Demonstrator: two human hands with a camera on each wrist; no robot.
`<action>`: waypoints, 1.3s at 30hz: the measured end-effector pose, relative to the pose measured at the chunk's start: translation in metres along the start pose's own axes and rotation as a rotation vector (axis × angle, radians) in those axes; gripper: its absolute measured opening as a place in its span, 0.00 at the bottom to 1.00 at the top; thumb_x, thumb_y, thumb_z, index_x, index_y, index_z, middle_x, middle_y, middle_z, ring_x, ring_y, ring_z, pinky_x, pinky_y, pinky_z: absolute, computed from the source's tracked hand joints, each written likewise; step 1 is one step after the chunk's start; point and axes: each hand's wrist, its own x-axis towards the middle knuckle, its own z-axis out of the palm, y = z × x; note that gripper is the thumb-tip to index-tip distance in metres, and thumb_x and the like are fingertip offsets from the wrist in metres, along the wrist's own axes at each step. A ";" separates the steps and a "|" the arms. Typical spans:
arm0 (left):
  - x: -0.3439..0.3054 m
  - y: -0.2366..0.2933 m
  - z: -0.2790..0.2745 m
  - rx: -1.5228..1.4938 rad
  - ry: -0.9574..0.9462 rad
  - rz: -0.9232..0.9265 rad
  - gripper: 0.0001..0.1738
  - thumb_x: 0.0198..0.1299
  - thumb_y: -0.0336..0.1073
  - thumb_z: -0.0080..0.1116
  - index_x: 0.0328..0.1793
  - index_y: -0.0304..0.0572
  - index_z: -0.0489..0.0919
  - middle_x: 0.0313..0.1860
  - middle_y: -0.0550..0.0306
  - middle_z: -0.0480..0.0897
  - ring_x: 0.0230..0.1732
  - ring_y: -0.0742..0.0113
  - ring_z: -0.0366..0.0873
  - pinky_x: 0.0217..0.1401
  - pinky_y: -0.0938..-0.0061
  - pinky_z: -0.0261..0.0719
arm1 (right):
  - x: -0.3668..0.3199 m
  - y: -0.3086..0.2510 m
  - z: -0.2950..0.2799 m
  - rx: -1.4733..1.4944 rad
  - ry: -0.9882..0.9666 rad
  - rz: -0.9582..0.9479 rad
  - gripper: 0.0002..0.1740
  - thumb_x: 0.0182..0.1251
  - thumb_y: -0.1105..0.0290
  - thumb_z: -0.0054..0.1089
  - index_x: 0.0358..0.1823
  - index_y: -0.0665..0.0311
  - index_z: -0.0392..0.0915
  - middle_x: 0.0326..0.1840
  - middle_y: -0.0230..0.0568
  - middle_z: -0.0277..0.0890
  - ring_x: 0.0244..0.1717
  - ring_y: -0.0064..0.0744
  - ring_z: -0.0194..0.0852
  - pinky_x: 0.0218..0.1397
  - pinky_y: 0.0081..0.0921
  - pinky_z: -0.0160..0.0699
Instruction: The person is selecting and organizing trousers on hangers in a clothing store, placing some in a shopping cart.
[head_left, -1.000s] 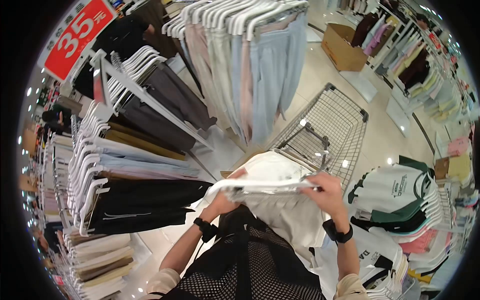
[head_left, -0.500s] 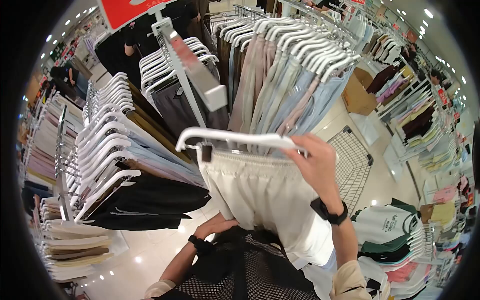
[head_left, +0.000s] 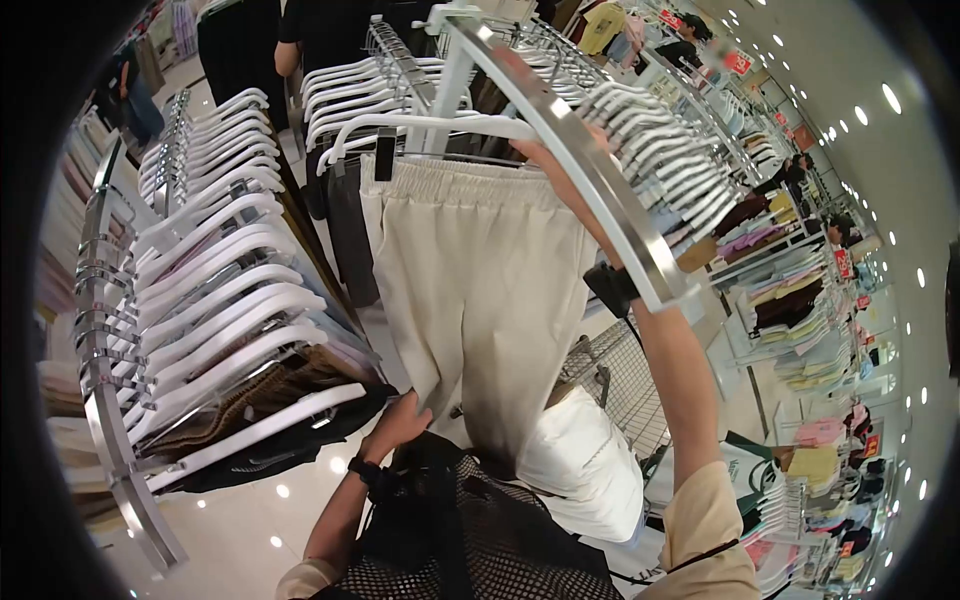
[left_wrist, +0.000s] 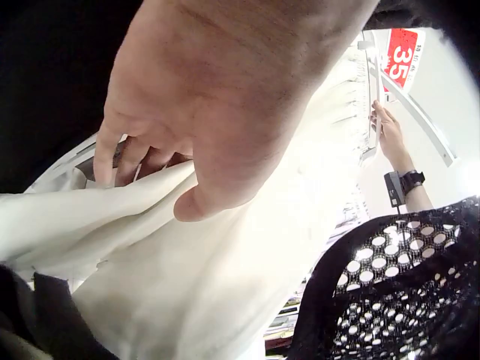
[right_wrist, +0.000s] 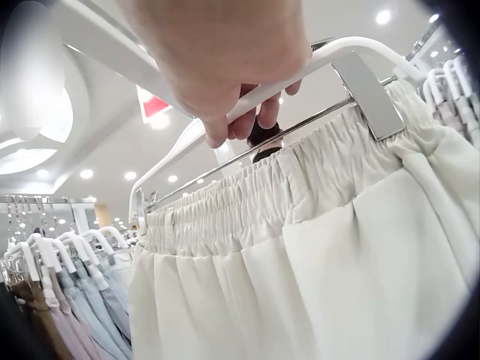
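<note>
Cream trousers (head_left: pixel 480 260) with an elastic waistband hang from a white clip hanger (head_left: pixel 440 124) in front of the person. The right hand (head_left: pixel 560 175) grips the hanger's bar, partly hidden behind a metal rack arm in the head view; its fingers curl round the bar in the right wrist view. Lower down, the left hand (head_left: pixel 402 420) is at a trouser leg. In the left wrist view this hand (left_wrist: pixel 217 105) pinches the cream fabric, thumb in front and fingers behind. A metal clip (right_wrist: pixel 369 94) holds the waistband.
The slanted metal rack arm (head_left: pixel 590 150) crosses close to the right forearm. At left, a rail (head_left: pixel 100 370) carries several white hangers with trousers. Folded white clothing (head_left: pixel 585 465) lies by the wire cart (head_left: pixel 625 375). More garments (head_left: pixel 790 310) hang farther right.
The right hand has raised the hanger and trousers toward the rack. The left hand left the hanger, dropped to the waist, then came to the trouser leg. The head view has turned left.
</note>
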 end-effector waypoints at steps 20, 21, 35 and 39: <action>0.032 -0.066 0.034 -0.180 -0.291 0.056 0.29 0.69 0.36 0.61 0.76 0.41 0.75 0.71 0.43 0.82 0.71 0.48 0.81 0.74 0.59 0.78 | -0.027 0.031 0.100 -0.369 0.072 -0.101 0.42 0.68 0.68 0.70 0.82 0.66 0.62 0.81 0.67 0.61 0.78 0.73 0.60 0.81 0.55 0.63; 0.035 -0.068 0.036 -0.191 -0.262 0.065 0.28 0.69 0.35 0.61 0.76 0.40 0.76 0.71 0.43 0.82 0.71 0.48 0.82 0.73 0.59 0.79 | -0.051 0.032 0.099 -0.344 0.046 -0.077 0.44 0.68 0.68 0.70 0.83 0.67 0.60 0.82 0.68 0.59 0.79 0.74 0.59 0.81 0.56 0.62; 0.020 -0.010 0.019 -0.139 -0.333 -0.109 0.26 0.74 0.38 0.57 0.77 0.45 0.76 0.66 0.36 0.85 0.69 0.43 0.84 0.71 0.58 0.80 | -0.523 0.113 -0.022 -0.385 -0.476 0.728 0.34 0.75 0.54 0.66 0.72 0.70 0.72 0.68 0.66 0.77 0.69 0.69 0.74 0.72 0.55 0.72; 0.022 0.011 0.041 -0.085 -0.380 -0.169 0.26 0.75 0.39 0.56 0.77 0.46 0.75 0.68 0.34 0.84 0.70 0.42 0.82 0.72 0.58 0.80 | -0.596 0.127 -0.064 -0.335 -0.377 1.099 0.36 0.79 0.47 0.59 0.71 0.74 0.75 0.67 0.70 0.78 0.70 0.68 0.75 0.74 0.51 0.73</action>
